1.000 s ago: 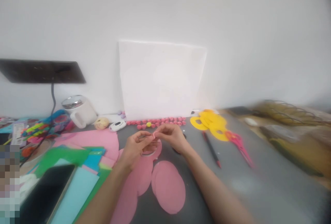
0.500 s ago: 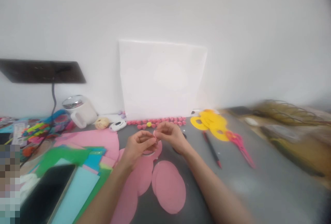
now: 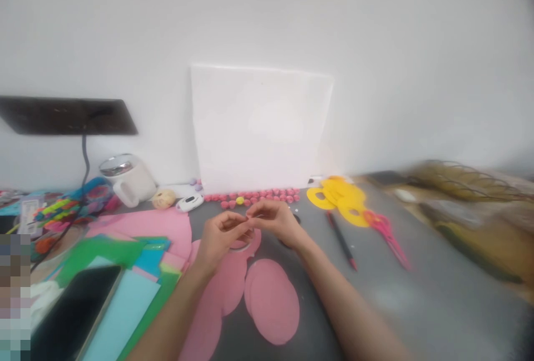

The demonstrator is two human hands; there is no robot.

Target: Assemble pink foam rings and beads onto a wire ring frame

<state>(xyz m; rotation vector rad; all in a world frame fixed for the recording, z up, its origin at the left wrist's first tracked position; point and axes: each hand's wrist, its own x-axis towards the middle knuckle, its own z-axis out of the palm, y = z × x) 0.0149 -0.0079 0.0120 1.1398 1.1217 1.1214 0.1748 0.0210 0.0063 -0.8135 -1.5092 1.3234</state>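
Small pink strip [image 3: 249, 215], lower centre frame: right hand [image 3: 277, 222] pinching it; left hand [image 3: 221, 233] half-curled alongside, can't tell its grip.

head camera looks forward and down across the tabletop [image 3: 375, 263].

Phone [image 3: 77, 313] left, scissors [image 3: 392, 242] right
Left hand [image 3: 219, 237] and right hand [image 3: 278, 222] between; board [image 3: 262, 127] behind them against the wall [image 3: 396, 72]; pen [image 3: 341, 241] left of scissors.

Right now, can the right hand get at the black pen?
Probably yes: the black pen lies on the grey table right of the right hand, nothing over it, though its fingers seem to pinch a pink bit.
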